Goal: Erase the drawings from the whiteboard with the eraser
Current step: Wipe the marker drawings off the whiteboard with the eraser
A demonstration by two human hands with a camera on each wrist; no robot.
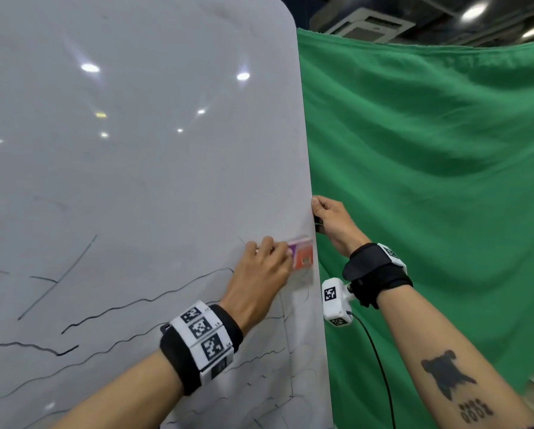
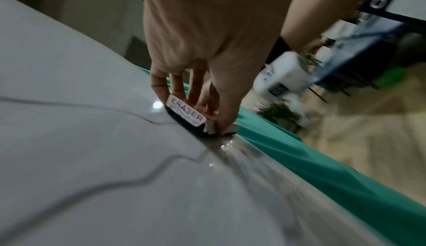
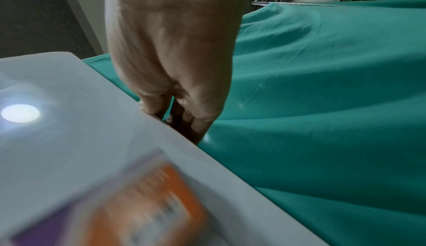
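A large whiteboard (image 1: 135,150) stands upright and fills the left of the head view. Black wavy and straight lines (image 1: 141,301) cross its lower part. My left hand (image 1: 259,274) grips the eraser (image 1: 301,253), orange and purple on top, and presses it flat on the board near the right edge. In the left wrist view the eraser (image 2: 186,113) shows a white "ERASER" label and dark felt against the board (image 2: 92,140). My right hand (image 1: 330,221) grips the board's right edge, thumb in front, fingers (image 3: 184,120) curled behind it.
A green cloth (image 1: 429,181) hangs behind and to the right of the board. Ceiling lights reflect on the board (image 1: 90,68). A wood-pattern floor and furniture (image 2: 345,140) appear blurred in the left wrist view.
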